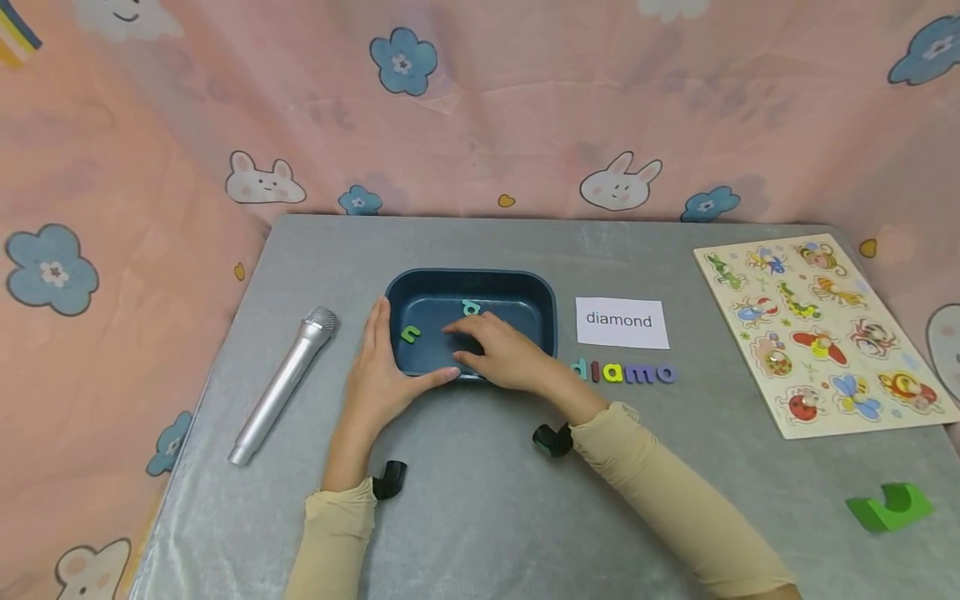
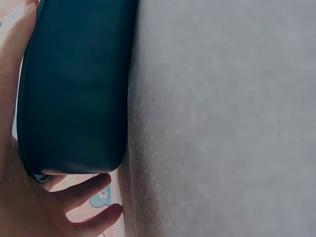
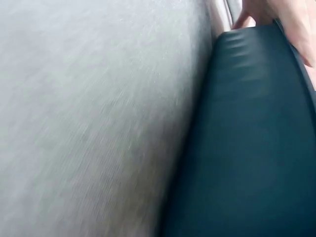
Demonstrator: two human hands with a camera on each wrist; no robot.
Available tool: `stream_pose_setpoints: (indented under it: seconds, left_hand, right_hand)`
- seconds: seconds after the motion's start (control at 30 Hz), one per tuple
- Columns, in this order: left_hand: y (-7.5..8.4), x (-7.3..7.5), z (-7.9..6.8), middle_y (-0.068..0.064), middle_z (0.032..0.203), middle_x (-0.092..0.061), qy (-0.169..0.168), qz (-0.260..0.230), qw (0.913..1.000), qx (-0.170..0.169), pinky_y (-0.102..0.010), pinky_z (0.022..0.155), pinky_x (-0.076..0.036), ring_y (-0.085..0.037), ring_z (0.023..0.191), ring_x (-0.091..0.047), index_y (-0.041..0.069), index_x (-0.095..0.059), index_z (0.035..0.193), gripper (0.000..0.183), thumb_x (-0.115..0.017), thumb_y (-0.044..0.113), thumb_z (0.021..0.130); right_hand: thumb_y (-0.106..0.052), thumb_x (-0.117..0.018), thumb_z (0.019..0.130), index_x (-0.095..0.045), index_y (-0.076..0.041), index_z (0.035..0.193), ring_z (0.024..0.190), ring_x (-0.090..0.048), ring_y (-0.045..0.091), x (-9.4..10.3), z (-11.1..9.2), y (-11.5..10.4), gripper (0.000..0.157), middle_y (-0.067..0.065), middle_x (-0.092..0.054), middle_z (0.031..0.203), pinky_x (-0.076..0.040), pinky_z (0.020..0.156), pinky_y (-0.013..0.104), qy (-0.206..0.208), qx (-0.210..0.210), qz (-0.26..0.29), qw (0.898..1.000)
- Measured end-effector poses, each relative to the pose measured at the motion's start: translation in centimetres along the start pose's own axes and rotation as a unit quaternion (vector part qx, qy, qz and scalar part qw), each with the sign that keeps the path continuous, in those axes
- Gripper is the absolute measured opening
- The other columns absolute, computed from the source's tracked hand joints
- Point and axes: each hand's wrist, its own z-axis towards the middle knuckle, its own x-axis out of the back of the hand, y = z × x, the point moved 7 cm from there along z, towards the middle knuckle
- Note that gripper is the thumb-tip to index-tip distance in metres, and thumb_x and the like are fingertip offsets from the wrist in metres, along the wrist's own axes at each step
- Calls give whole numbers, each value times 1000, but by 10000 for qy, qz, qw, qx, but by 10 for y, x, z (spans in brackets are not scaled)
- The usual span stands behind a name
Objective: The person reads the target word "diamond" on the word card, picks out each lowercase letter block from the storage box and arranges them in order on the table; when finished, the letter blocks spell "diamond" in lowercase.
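Observation:
My left hand [image 1: 378, 379] holds the near-left corner of a dark blue tray [image 1: 547, 304], thumb along the front rim and fingers along the left end. In the left wrist view, fingers [image 2: 86, 192] spread beside the tray's end wall. Over the tray is my right hand [image 1: 506, 354], thumb and forefinger apart with nothing visible between them. A green letter n [image 1: 410, 334] lies inside at the left, and a teal letter d [image 1: 470, 307] lies just beyond the right fingertips. The right wrist view mostly shows the tray's outer wall [image 3: 247, 133].
Right of the tray, a white card [image 1: 622, 333] reads "diamond". Below it sits a row of coloured letters [image 1: 612, 373], partly behind my right wrist. A silver microphone [image 1: 281, 387] lies left, an insect picture board [image 1: 825, 333] right, and a green arch block [image 1: 890, 507] near right.

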Motion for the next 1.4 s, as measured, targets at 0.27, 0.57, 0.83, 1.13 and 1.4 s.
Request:
stream_pose_setpoints:
  seconds: [0.27,0.57,0.83,1.13,1.4]
  left_hand:
    - [-1,-1,-1,-1,181,-3,-2,-33,10000,-3,-71,116,-38,-41,161,-27,26,2,172,142,-91,66,73]
    - [-1,-1,-2,-4,181,-2,-32,14,10000,19,-70,114,-41,-43,160,-28,27,4,172,142,-90,67,73]
    - [1,1,-1,-4,181,-3,-57,25,10000,15,-73,114,-40,-42,161,-27,28,4,172,141,-90,66,74]
    - [1,0,-1,-3,181,-2,-73,7,10000,26,-71,116,-39,-40,162,-25,28,4,172,141,-90,67,74]
    - [1,-1,0,-3,181,-2,-56,-2,10000,-17,-70,118,-38,-40,163,-23,27,4,172,143,-90,67,73]
  right_hand:
    - [-19,-62,108,-55,-17,156,149,-46,35,-18,22,-4,48,12,-55,157,-32,127,58,-550,-60,-60,9985]
    - [-25,-64,108,-52,-26,159,135,-46,32,-26,37,-8,52,12,-50,153,-39,116,59,-758,-100,-452,9960]
    - [-30,-68,106,-43,-31,164,121,-46,28,-31,48,-8,63,11,-48,153,-44,104,48,-827,-102,-915,9923]
    - [-32,-68,105,-49,-32,160,109,-43,25,-33,52,-8,58,9,-49,146,-41,97,42,-781,-25,-1153,9903]
    - [-18,-76,100,-69,-19,139,113,-51,27,-28,53,-5,40,10,-61,130,-45,105,50,-273,18,-687,9973]
